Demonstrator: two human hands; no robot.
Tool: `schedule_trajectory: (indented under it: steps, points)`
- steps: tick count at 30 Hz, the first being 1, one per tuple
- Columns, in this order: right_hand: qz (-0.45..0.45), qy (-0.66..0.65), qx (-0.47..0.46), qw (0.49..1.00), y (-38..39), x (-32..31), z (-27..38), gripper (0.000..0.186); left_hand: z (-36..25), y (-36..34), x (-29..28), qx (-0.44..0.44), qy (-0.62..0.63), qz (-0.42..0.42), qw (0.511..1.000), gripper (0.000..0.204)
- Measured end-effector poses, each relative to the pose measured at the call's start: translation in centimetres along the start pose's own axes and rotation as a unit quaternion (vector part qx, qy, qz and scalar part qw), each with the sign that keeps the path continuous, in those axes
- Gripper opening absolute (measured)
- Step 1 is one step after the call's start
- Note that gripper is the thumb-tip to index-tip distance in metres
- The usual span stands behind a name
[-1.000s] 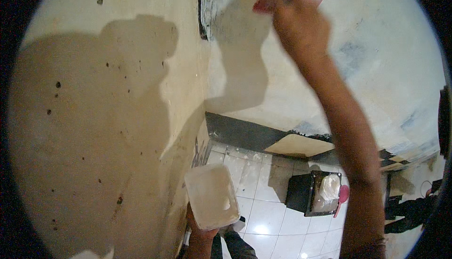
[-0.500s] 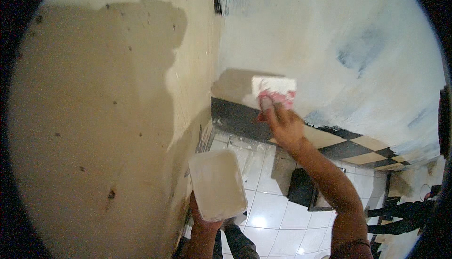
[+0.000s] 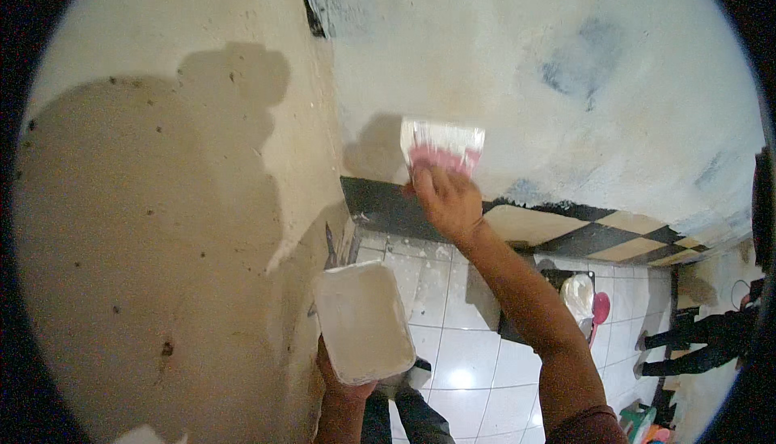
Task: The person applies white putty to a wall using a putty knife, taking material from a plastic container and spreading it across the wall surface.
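Around the box: the black box (image 3: 511,327) on the floor is partly hidden by your right forearm; a white lump (image 3: 577,294) and a pink scoop (image 3: 600,308) show beside it.
Far right: another person's dark-trousered legs (image 3: 699,337), well apart from you.
Left side: the beige wall (image 3: 145,282) stands close by your tub.
Edges: the black band (image 3: 388,208) and checkered tiles (image 3: 602,238) run below the pale wall (image 3: 501,64).
Room: pale wall stretches above and right of your spreader (image 3: 444,138).
Right hand (image 3: 449,202): fingers closed around the pink-and-white spreader; wall contact unclear.
Left hand (image 3: 346,383): grips the cream tub (image 3: 364,323) from below, fingers mostly hidden.
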State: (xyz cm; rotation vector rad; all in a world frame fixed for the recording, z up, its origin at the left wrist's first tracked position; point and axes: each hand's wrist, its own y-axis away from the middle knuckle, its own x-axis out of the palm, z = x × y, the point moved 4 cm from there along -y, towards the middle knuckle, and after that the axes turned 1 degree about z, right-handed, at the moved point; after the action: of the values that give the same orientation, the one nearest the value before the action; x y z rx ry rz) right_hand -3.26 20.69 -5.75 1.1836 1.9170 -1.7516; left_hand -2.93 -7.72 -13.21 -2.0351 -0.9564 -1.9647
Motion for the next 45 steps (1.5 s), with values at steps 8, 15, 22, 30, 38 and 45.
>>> schedule_trajectory:
  steps: [8, 15, 22, 30, 38, 45]
  points:
    - [0.078, 0.006, -0.036, 0.996, 3.7, 2.8, -4.9, 0.027, 1.5, -0.5, -0.2, -0.016, 0.008, 0.004, 1.0, 0.055]
    - [0.134, -0.04, 0.008, 0.99, -4.4, 0.0, -5.3, 0.022, 1.1, 0.2, -0.1, -0.029, 0.046, 0.006, 0.999, 0.057]
    - [0.268, -0.157, 0.0, 0.951, 4.3, -1.6, -1.5, 0.049, 0.3, -0.2, 1.6, -0.019, 0.039, -0.027, 0.999, 0.057]
    - [-0.079, 0.119, 0.062, 0.988, -17.6, -16.6, -9.3, 0.02, 1.2, -0.4, 1.2, -0.026, 0.044, 0.002, 0.999, 0.053]
    - [0.112, 0.102, -0.002, 0.988, 13.2, 7.7, -7.3, 0.044, 2.7, -0.6, 1.6, -0.069, 0.047, 0.015, 0.996, 0.053]
    - [0.176, 0.029, -0.036, 0.983, 11.9, -3.0, -1.6, 0.049, 0.9, 0.8, 1.4, -0.05, 0.061, 0.002, 0.997, 0.053]
